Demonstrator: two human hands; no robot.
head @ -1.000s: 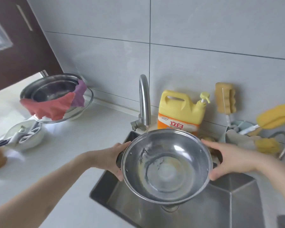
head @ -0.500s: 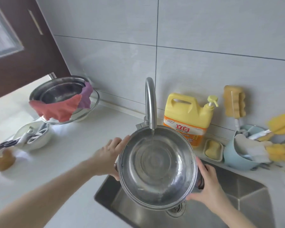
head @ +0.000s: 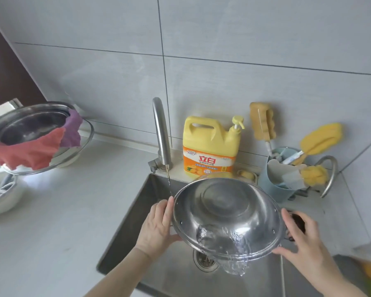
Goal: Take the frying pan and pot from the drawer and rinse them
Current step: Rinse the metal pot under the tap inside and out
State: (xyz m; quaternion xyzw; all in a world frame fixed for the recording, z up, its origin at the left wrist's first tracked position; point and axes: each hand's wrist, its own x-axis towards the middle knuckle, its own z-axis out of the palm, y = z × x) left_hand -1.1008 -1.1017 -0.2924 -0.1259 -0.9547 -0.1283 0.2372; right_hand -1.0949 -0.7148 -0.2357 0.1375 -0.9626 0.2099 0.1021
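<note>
A round stainless-steel pot (head: 227,217) is gripped at both side handles by the left hand (head: 156,228) and right hand (head: 302,245), fingers curled, and is tilted so rinse water pours into the steel sink (head: 137,219).

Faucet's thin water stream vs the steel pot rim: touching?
Cannot tell. In the head view the thin water stream falls from the curved steel faucet and ends right at the steel pot rim's left edge, beside the left hand; no gap or contact shows.

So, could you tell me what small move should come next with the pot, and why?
Probably keep the round stainless steel pot tilted until it drains: both hands hold its handles, and water is spilling over its lower rim into the steel sink.
</note>
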